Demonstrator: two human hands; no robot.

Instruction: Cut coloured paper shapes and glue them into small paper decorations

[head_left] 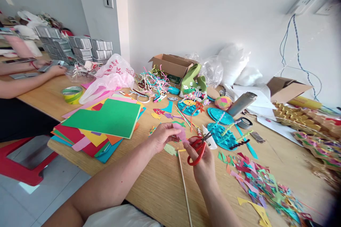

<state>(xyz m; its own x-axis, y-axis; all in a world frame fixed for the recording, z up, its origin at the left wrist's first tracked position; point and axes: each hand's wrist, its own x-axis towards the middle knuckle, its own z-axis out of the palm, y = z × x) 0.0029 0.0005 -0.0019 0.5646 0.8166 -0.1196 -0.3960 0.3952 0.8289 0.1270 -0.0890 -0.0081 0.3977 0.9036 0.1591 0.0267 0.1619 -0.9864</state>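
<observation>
Between thumb and fingers, my left hand (163,136) pinches a small pink paper piece (182,134) above the table. My right hand (204,165) is closed around red-handled scissors (196,151), whose dark blades point up and to the right, away from the paper. The right fingertips reach the paper's lower edge. Beneath the hands lie a pale green paper piece (170,149) and a thin wooden stick (184,188). Cut-out paper fish (157,112) are just beyond, and a white glue bottle (210,138) lies beside the scissors' blades.
A stack of coloured paper (106,118) sits on the left near green tape (72,94). Paper scraps (255,177) are heaped at right. Blue decorated discs (221,135), a metal flask (243,103) and a cardboard box (173,64) stand farther back. Another person's hands (54,69) are far left.
</observation>
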